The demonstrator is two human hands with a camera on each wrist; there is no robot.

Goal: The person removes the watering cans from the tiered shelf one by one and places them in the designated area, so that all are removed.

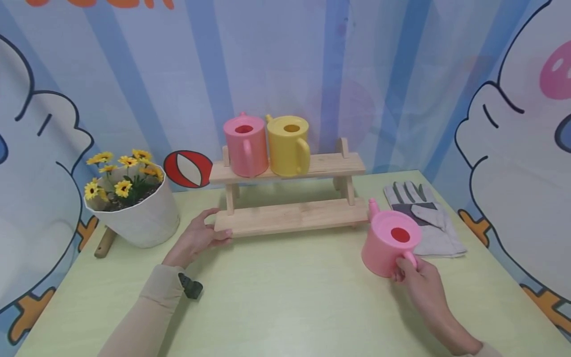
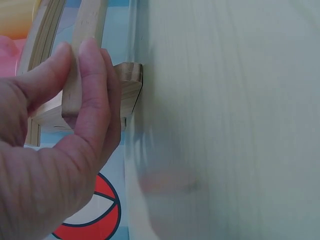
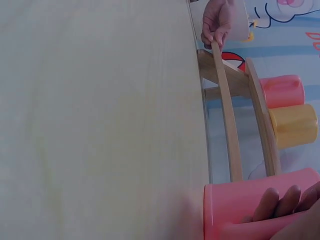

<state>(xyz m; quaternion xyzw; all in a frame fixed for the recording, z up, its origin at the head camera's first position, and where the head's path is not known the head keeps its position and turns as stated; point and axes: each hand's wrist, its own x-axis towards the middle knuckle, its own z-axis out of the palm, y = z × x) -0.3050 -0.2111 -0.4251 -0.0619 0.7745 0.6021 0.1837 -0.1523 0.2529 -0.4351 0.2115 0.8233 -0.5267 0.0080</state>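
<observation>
A two-tier wooden shelf [image 1: 285, 218] stands at the back of the table. Its upper board carries a pink watering can [image 1: 246, 153] and a yellow watering can [image 1: 289, 148], side by side at the left. My left hand [image 1: 199, 238] pinches the left end of the lower board, thumb and fingers on either side of it in the left wrist view [image 2: 75, 110]. By its handle, my right hand [image 1: 424, 290] grips a second pink watering can [image 1: 383, 243], upright beside the shelf's right end; in the right wrist view the fingers curl round that handle.
A white pot [image 1: 142, 223] of yellow flowers stands at the left, with a wooden handle [image 1: 105, 243] beside it. Grey and white gloves [image 1: 428, 223] lie behind the held can at the right. A patterned curtain [image 1: 285, 59] hangs behind the table.
</observation>
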